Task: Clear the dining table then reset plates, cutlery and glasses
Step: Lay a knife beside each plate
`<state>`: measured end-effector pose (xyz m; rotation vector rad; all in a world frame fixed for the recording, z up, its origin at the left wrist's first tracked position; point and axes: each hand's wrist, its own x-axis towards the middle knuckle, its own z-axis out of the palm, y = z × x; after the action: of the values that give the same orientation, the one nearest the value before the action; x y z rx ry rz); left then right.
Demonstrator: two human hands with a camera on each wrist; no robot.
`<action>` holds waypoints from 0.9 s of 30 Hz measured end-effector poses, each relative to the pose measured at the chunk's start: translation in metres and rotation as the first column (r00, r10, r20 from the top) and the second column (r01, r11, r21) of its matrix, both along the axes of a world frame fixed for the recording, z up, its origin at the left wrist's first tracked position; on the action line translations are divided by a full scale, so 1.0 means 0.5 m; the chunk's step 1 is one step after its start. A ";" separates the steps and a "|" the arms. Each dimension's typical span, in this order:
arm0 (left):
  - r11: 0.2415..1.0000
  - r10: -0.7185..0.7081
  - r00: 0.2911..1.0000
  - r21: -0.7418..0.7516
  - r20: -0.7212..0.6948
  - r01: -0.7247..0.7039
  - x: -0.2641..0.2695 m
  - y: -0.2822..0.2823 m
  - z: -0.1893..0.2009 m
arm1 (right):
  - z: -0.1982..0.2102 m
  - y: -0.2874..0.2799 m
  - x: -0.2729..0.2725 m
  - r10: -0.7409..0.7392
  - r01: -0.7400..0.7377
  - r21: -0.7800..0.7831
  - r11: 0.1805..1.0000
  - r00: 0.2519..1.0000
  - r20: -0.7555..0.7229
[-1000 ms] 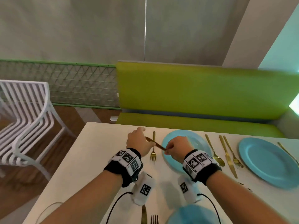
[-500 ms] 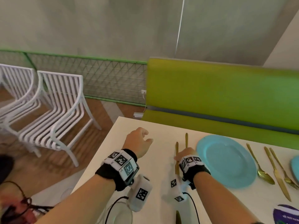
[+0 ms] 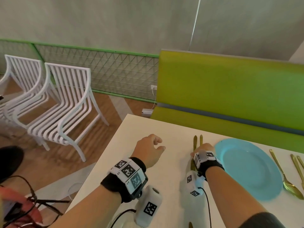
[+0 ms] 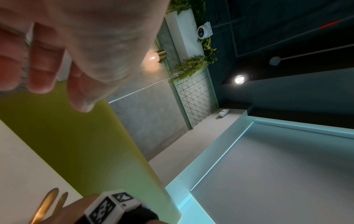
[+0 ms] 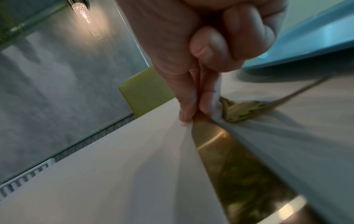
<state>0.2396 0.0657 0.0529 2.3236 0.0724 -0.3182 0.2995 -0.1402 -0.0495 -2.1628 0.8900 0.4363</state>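
Wide cream-white bench (image 3: 148,162) fills the lower frame, its far edge running along the lime-green upholstered banquette (image 3: 230,89). On it, near that far edge, sits the round sky-blue plate (image 3: 246,168), nothing on it. Left of the plate's rim, the right hand (image 3: 203,149) is down low, its grip pinching a gold metal knife (image 5: 229,159) between thumb and fingertips (image 5: 188,112), blade flat against the bench. Just beside lies the gold fork (image 5: 243,111), handle ends of the pair side by side toward the far edge. The left hand (image 3: 149,149) hovers nearer the bench's left edge, grip loosely curled and holding nothing. Right of the plate, a gold spoon (image 3: 286,180) and more gold cutlery (image 3: 298,167) lie in line.

Risks, as I read it: the pinch is close to the fork, so a sideways nudge could knock the fork out of parallel or into the plate rim. Letting go while the blade is angled could leave the knife crooked. The knife looks smooth and thin, so a light pinch could slip. No glasses clearly visible at this setting.
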 end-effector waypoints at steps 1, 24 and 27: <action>1.000 0.002 1.000 0.001 -0.004 -0.002 0.000 0.001 -0.001 | -0.010 -0.005 0.011 -0.011 0.011 -0.048 0.999 1.000 0.000; 0.990 -0.127 0.990 -0.052 0.066 0.130 -0.060 -0.029 0.062 | 0.189 -0.026 -0.118 0.277 -0.249 -0.320 0.914 0.960 0.044; 0.982 -0.171 0.982 -0.070 0.080 0.176 -0.099 -0.057 0.086 | 0.219 -0.029 -0.219 0.255 -0.206 -0.245 0.947 0.947 0.193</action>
<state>0.1903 0.0373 0.0959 2.2673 -0.1772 -0.3159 0.1899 -0.1548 0.0600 -2.4784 0.5837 0.2072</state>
